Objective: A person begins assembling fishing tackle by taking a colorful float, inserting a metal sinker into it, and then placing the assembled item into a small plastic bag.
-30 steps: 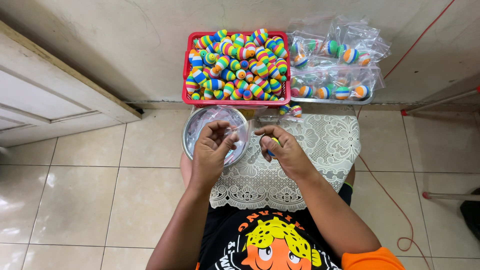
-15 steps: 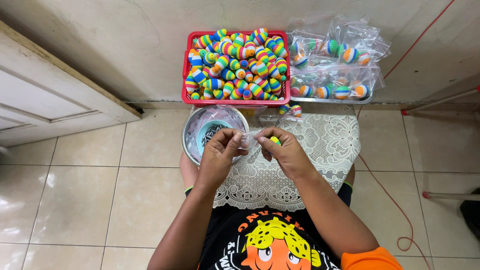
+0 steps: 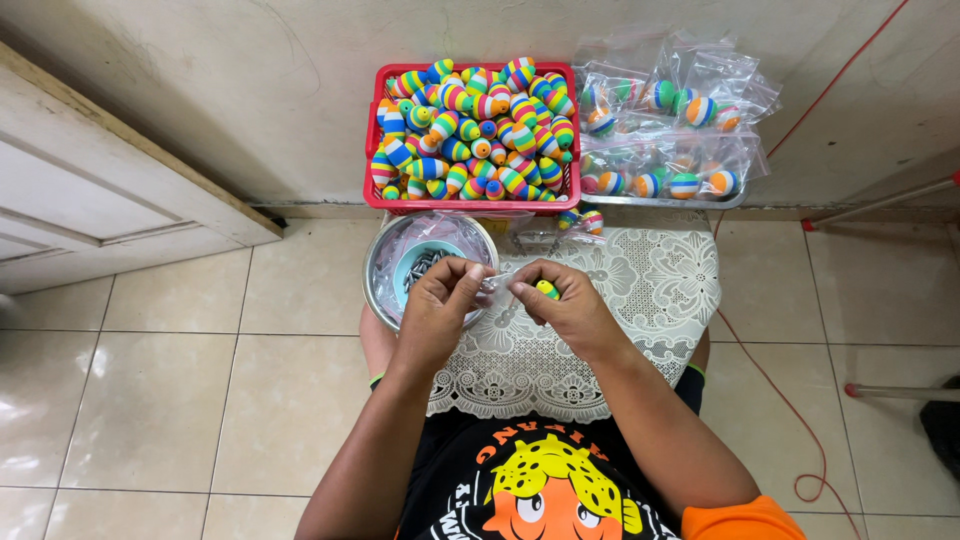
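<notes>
Pinching a small clear plastic bag (image 3: 497, 283) between the thumb and fingertips of the left hand (image 3: 440, 300), fingers curled and closed on its edge. Cupping a striped oval float (image 3: 547, 290) in the right hand (image 3: 570, 305), fingers folded around it with only its yellow-green end showing, just beside the bag mouth. Best done, by judgement, with the bag mouth kept stretched wide and steady, the narrow end of the float led in first, both hands close over the lap so nothing drops. Working above a white lace cloth (image 3: 650, 290) spread over the knees. Just beyond the left hand, a round metal bowl (image 3: 385, 265) holding more clear bags and small dark metal bits. Farther off, against a stained wall, a red basket (image 3: 372, 195) heaped with striped floats, and beside it a tray of filled bags (image 3: 670, 130). Beige tiled floor (image 3: 200, 380), a pale door (image 3: 90, 200) at left, a red cord (image 3: 790, 410) trailing at right.
</notes>
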